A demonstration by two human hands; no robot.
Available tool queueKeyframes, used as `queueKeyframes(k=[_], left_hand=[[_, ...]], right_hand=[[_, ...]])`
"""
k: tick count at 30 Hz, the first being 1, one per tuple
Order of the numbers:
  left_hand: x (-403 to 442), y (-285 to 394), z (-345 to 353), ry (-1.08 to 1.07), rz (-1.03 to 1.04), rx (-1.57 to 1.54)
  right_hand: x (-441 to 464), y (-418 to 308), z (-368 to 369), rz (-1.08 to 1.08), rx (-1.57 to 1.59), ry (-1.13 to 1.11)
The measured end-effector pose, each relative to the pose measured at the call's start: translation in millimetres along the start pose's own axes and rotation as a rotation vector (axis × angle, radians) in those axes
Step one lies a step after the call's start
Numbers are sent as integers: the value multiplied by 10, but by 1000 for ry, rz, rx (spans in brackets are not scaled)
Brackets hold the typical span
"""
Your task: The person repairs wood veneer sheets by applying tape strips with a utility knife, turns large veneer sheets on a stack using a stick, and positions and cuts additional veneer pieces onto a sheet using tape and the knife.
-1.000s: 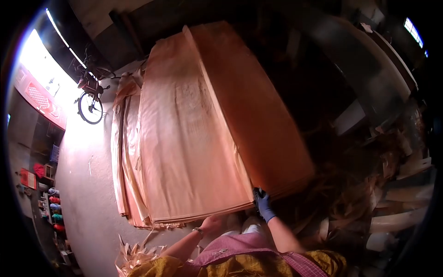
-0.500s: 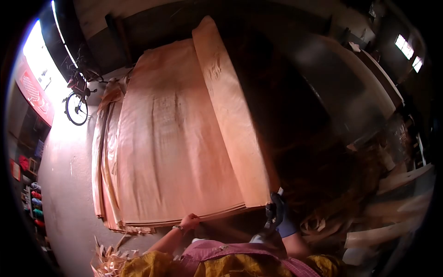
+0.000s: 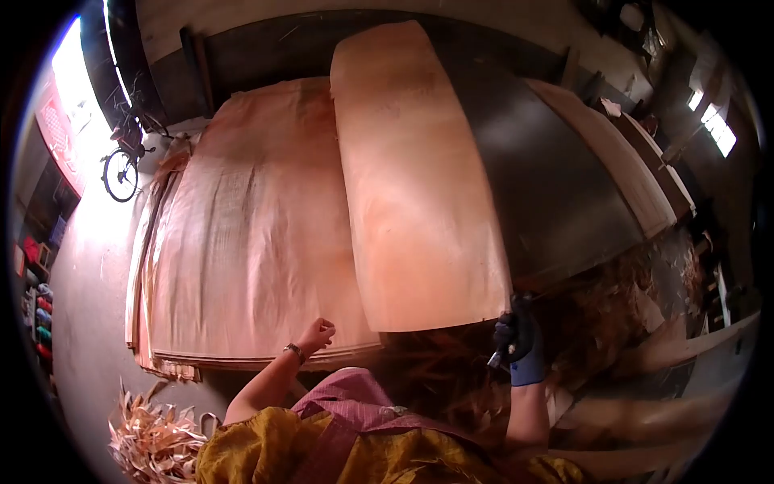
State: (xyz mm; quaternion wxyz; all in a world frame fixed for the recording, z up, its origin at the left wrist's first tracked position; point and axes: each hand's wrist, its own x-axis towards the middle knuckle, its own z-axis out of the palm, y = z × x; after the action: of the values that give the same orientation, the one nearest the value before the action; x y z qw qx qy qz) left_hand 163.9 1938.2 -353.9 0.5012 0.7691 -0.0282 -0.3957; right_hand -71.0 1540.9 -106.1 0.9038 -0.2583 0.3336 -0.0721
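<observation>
A large stack of wood veneer sheets (image 3: 250,218) lies in front of me, its near edge toward my body. One loose, paler veneer sheet (image 3: 419,185) overlaps the stack's right side and reaches over to the right. My right hand (image 3: 518,337), in a dark glove with a blue cuff, is closed at that sheet's near right corner. A small metallic piece shows below the gloved fingers; its kind is unclear. My left hand (image 3: 318,333), bare with a band at the wrist, hovers by the stack's near edge with fingers curled and nothing visible in them.
Right of the loose sheet is a dark flat surface (image 3: 556,177), with more veneer (image 3: 605,145) beyond it. Veneer scraps (image 3: 157,436) lie on the floor at lower left, and others at right. A bicycle (image 3: 121,169) stands near the bright doorway.
The loose sheet has shifted right and shows broader, uncovering the dark surface's left part less. My right hand moved right and up with its corner. My left hand lifted off the stack edge and curled.
</observation>
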Motion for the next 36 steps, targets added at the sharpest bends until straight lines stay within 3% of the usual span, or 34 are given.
queueKeyframes(k=[2, 3, 4, 6, 7, 8, 10, 14, 15, 20, 22, 25, 27, 28, 36], left_hand=[[125, 248, 364, -1, 27, -14], [215, 343, 512, 22, 37, -21], [321, 418, 661, 47, 61, -1], [538, 602, 949, 95, 73, -70], [588, 800, 1106, 106, 94, -105], [699, 971, 1266, 120, 119, -146], [978, 1323, 1592, 135, 143, -192], [1473, 1943, 2337, 130, 217, -452], [1418, 2284, 2539, 188, 205, -367], [1396, 3274, 3365, 59, 267, -298], [1457, 3491, 3654, 27, 301, -298], [1539, 3708, 4096, 62, 318, -360], [1554, 3862, 4481, 101, 323, -372], [1492, 3963, 4660, 136, 312, -348], [1398, 4311, 5870, 106, 249, -289]], right_hand=[[109, -580, -510, 75, 119, -190], [294, -801, -949, -112, 156, -108], [311, -1134, -1116, -29, 91, -283], [390, -1747, -1416, -140, 25, -227], [353, -2032, -1419, -249, -103, 31], [281, -2349, -1402, -232, -176, 103], [217, -2976, -1427, -414, -370, 263], [183, -4230, -1825, -560, -514, 397], [190, -4572, -1913, -554, -560, 444], [-33, -5859, -2084, -735, -784, 536], [133, -6579, -2535, -830, -796, 539], [114, -7273, -2696, -960, -746, 407], [88, -7844, -2789, -999, -903, 451], [126, -8228, -2864, -924, -1105, 578], [676, -10166, -3099, -1123, -1439, 611]])
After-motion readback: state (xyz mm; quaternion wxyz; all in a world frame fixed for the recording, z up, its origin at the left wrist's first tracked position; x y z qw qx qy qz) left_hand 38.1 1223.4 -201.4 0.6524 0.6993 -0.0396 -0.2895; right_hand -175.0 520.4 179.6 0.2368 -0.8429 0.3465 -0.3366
